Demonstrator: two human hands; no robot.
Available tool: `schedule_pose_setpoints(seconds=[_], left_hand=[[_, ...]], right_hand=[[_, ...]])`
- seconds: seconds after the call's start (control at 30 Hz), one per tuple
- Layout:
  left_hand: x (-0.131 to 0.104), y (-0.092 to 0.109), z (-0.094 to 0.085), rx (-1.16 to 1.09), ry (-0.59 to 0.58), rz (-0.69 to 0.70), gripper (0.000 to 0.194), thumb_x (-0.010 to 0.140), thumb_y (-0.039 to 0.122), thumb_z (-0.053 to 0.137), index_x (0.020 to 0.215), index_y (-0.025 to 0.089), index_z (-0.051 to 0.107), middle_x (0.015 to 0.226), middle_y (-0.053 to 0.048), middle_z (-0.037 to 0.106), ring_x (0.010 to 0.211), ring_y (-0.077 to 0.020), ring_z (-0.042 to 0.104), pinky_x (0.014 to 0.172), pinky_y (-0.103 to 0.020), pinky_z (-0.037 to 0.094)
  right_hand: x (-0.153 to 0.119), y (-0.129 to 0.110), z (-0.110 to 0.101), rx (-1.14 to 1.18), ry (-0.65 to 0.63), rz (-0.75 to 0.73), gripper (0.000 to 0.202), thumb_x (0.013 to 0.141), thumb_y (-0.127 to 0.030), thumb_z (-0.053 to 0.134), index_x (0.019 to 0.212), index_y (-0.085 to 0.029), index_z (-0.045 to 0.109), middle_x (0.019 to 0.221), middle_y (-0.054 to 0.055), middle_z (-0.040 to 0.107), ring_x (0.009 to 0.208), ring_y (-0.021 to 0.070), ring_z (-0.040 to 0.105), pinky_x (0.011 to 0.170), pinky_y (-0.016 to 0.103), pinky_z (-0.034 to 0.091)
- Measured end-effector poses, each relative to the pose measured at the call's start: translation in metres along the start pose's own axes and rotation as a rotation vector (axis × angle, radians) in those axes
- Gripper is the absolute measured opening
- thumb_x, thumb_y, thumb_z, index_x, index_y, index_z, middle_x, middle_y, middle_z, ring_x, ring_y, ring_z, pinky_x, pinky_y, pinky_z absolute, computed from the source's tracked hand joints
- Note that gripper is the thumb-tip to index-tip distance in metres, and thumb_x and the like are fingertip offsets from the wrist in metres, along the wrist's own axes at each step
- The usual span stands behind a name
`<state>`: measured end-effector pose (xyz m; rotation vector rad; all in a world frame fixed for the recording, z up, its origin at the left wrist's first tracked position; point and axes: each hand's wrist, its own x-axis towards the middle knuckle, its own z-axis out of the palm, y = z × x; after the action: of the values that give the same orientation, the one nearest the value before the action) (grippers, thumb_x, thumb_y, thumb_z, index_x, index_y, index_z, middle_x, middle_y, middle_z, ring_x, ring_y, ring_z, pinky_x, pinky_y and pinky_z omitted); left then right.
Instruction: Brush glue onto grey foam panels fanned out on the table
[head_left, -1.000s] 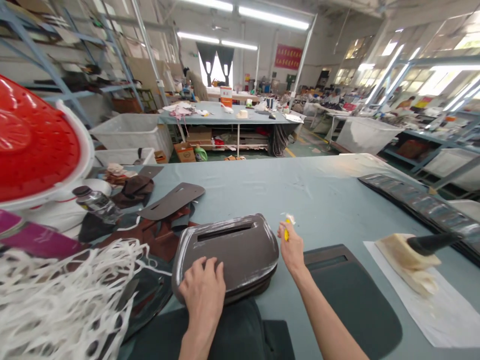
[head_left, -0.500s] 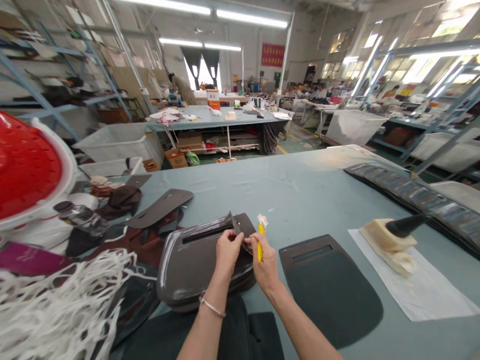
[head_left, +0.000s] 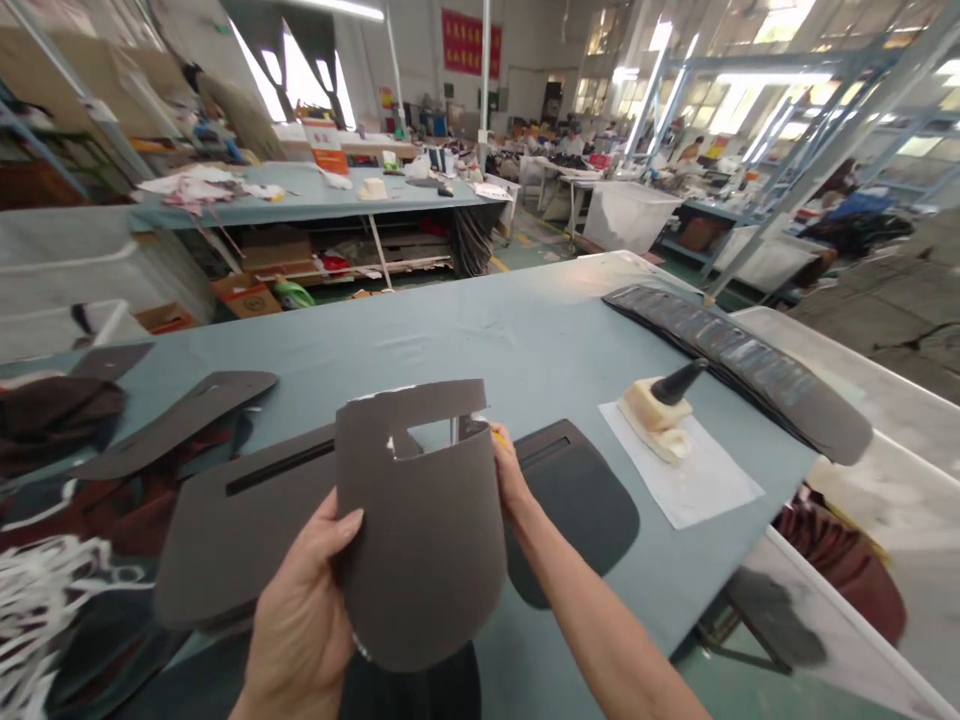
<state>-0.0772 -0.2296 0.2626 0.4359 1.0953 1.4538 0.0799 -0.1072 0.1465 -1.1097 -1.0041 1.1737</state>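
Observation:
Between my hands a dark brown leather-like panel (head_left: 420, 550) with a rounded lower end and a slot near its top is held up, tilted towards me. My left hand (head_left: 304, 590) grips its left edge, thumb on the front face. At the upper right edge is my right hand (head_left: 511, 475), its fingers partly hidden behind the panel; a bit of the yellow brush handle (head_left: 498, 437) shows in it. Beneath and to the left lies a stack of similar slotted panels (head_left: 251, 530). A darker slotted panel (head_left: 581, 500) lies flat on the table to the right.
On a white sheet (head_left: 712, 490) stands a cream-coloured block (head_left: 652, 405) with a black cone-shaped piece. Overlapping dark strips (head_left: 720, 350) lie along the table's right side. White strings (head_left: 60, 610) and leather scraps (head_left: 180, 430) crowd the left. A second table (head_left: 300, 200) stands behind.
One panel has been lifted off the stack and raised between both hands. My left hand has moved left to its edge. The view has turned right; the brush is now mostly hidden.

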Motion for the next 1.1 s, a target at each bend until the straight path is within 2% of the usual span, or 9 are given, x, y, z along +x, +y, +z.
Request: schedule_pose_setpoints(seconds=[0.13,0.23,0.33,0.43,0.53,0.63,0.8,1.1], left_hand=[[0.012,-0.053,-0.002,-0.019,0.129,-0.075,0.048,0.066,0.025,0.066,0.114,0.025,0.061,0.094,0.0,0.072,0.083,-0.0192,0.068,0.072,-0.028,0.057],[0.019,-0.108,-0.005,0.051,0.162,-0.172,0.043,0.064,0.03,0.069,0.106,0.021,0.062,0.094,-0.002,0.072,0.083,-0.0212,0.068,0.071,-0.031,0.057],[0.021,-0.171,-0.005,0.209,0.135,-0.222,0.039,0.06,0.036,0.072,0.093,0.018,0.062,0.09,-0.003,0.072,0.082,-0.0215,0.067,0.071,-0.031,0.055],[0.021,-0.23,-0.005,0.395,0.101,-0.218,0.046,0.058,0.047,0.072,0.09,0.016,0.061,0.088,-0.004,0.071,0.082,-0.021,0.067,0.074,-0.031,0.053],[0.024,-0.273,-0.006,0.502,0.213,-0.179,0.054,0.053,0.053,0.072,0.09,0.017,0.056,0.08,-0.004,0.07,0.078,-0.021,0.067,0.075,-0.033,0.052],[0.029,-0.293,-0.008,0.643,0.32,-0.105,0.056,0.053,0.056,0.069,0.091,0.019,0.051,0.073,-0.002,0.067,0.073,-0.0216,0.067,0.074,-0.035,0.051],[0.033,-0.293,-0.003,0.878,0.331,-0.046,0.053,0.06,0.058,0.062,0.095,0.021,0.049,0.076,-0.003,0.068,0.075,-0.023,0.066,0.075,-0.037,0.049],[0.035,-0.288,0.01,1.165,0.414,-0.097,0.036,0.072,0.05,0.057,0.094,0.022,0.049,0.085,-0.005,0.071,0.081,-0.024,0.067,0.075,-0.035,0.044]], right_hand=[[-0.003,0.005,-0.097,-0.012,0.163,-0.018,0.033,0.074,-0.049,0.06,0.086,-0.022,0.044,0.07,-0.004,0.052,0.059,0.012,0.05,0.059,0.024,0.043],[-0.006,0.012,-0.176,-0.286,0.265,-0.105,0.031,0.07,-0.044,0.062,0.082,-0.021,0.046,0.077,-0.001,0.053,0.069,0.0133,0.051,0.068,0.026,0.043],[-0.008,0.024,-0.243,-0.657,0.252,-0.111,0.025,0.072,-0.043,0.057,0.08,-0.02,0.048,0.075,-0.001,0.053,0.067,0.0147,0.049,0.067,0.028,0.041],[-0.008,0.04,-0.287,-0.918,0.184,-0.096,0.018,0.077,-0.039,0.049,0.079,-0.021,0.048,0.071,0.0,0.054,0.062,0.0159,0.049,0.063,0.028,0.039],[-0.007,0.056,-0.31,-1.077,0.149,-0.131,0.012,0.079,-0.033,0.045,0.078,-0.021,0.048,0.071,0.002,0.056,0.062,0.017,0.052,0.061,0.028,0.038],[-0.002,0.069,-0.321,-1.15,0.154,-0.132,0.012,0.079,-0.03,0.044,0.081,-0.02,0.05,0.073,0.004,0.057,0.065,0.0176,0.054,0.062,0.027,0.038],[0.009,0.078,-0.329,-1.152,0.136,-0.119,0.011,0.081,-0.028,0.044,0.083,-0.02,0.05,0.076,0.004,0.058,0.066,0.0171,0.055,0.063,0.027,0.038],[0.023,0.084,-0.332,-1.306,0.049,-0.079,0.007,0.085,-0.024,0.047,0.087,-0.019,0.051,0.075,0.002,0.057,0.066,0.0146,0.051,0.059,0.024,0.029]])
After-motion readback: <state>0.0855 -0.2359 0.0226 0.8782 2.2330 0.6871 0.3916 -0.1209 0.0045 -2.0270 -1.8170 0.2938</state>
